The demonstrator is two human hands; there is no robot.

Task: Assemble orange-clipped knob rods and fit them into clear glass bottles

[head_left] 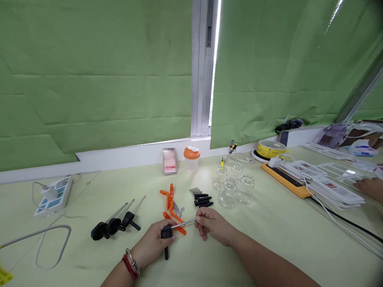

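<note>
My left hand (155, 241) is closed round the black head of a part with a thin metal rod (184, 224). The rod points right, and its tip is between the pinched fingers of my right hand (209, 224). Just behind lie orange plastic pieces (171, 199) and some screws (178, 209). Black cylinders (204, 200) and small springs (195, 191) are beyond my right hand. To the left rest several similar black-headed parts with rods (114, 225). Clear glass jars (229, 195) stand at the right.
An orange-lidded cup (192, 160) and a small box (170, 161) stand by the wall. A white power strip (56, 196) is at left, an orange one (284, 180) at right, with cables, stacked white panels (335, 191) and another person's hand (369, 187).
</note>
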